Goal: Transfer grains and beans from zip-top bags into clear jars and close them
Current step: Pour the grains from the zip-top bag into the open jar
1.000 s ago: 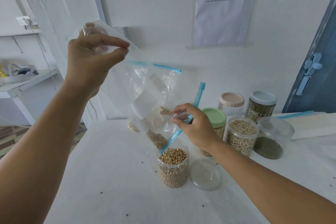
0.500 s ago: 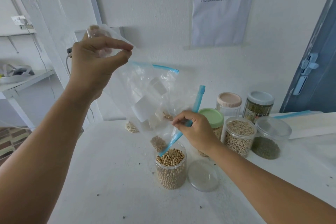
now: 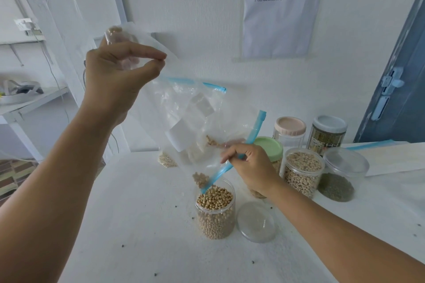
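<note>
Up high, left hand [image 3: 119,76] pinching zip-top bag [image 3: 184,117] by its corner, right hand [image 3: 249,167] pinching the blue zip mouth down over open jar [image 3: 215,211], funnelling last beans; lid [image 3: 257,221] waiting beside.

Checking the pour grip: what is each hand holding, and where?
Both hold the zip-top bag: left hand pinches its raised bottom corner, right hand grips the blue zip edge at the mouth, above the open jar.
</note>
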